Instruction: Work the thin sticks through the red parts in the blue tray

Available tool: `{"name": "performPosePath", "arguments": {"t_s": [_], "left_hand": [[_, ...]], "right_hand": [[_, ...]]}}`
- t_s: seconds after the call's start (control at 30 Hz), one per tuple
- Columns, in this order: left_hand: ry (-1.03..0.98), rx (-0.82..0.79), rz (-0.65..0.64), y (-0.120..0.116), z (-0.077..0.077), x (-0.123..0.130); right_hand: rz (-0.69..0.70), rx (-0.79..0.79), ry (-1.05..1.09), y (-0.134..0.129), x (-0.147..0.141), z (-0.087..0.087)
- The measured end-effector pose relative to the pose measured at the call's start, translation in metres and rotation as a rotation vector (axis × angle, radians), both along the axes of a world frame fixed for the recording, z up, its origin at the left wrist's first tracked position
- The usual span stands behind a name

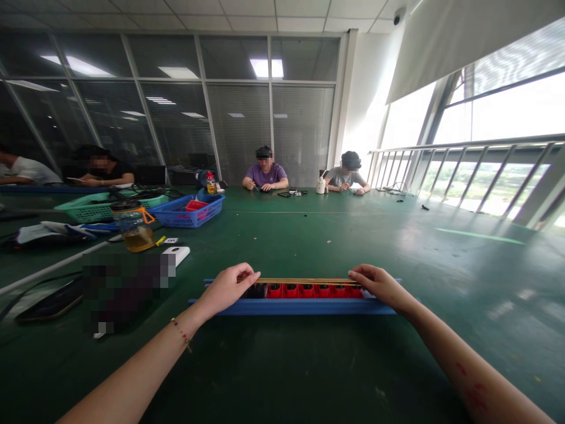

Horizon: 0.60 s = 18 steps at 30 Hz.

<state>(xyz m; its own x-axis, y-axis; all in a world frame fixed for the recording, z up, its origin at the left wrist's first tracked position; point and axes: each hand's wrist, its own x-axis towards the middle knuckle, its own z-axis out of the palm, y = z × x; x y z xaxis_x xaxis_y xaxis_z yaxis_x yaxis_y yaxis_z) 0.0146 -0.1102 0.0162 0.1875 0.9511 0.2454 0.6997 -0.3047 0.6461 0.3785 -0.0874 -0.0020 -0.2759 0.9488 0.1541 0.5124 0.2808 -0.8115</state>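
Thin yellowish sticks run left to right between my hands, above a row of several red blocks with dark tops. These blocks sit between blue rails on the green table. At the left end of the sticks, my left hand pinches them between thumb and fingers. My right hand has its fingers closed on their right end. Beside my left hand, dark pieces stand at the left end of the red row. How many sticks there are is hard to tell.
Left on the green table are a jar of amber liquid, a white device, a phone, a blue basket and a green basket. Several people sit across the far side. A white bottle stands there.
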Motion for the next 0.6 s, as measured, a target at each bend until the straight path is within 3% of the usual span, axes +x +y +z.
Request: {"name": "performPosePath", "arguments": {"t_s": [0.43, 0.6], "left_hand": [[-0.1, -0.041, -0.012, 0.0005, -0.002, -0.0005], [-0.128, -0.061, -0.029, -0.0018, 0.0001, 0.0006]], "right_hand": [[-0.05, 0.095, 0.056, 0.0018, 0.0014, -0.0027], [-0.016, 0.047, 0.102, 0.0026, 0.0016, -0.0031]]}}
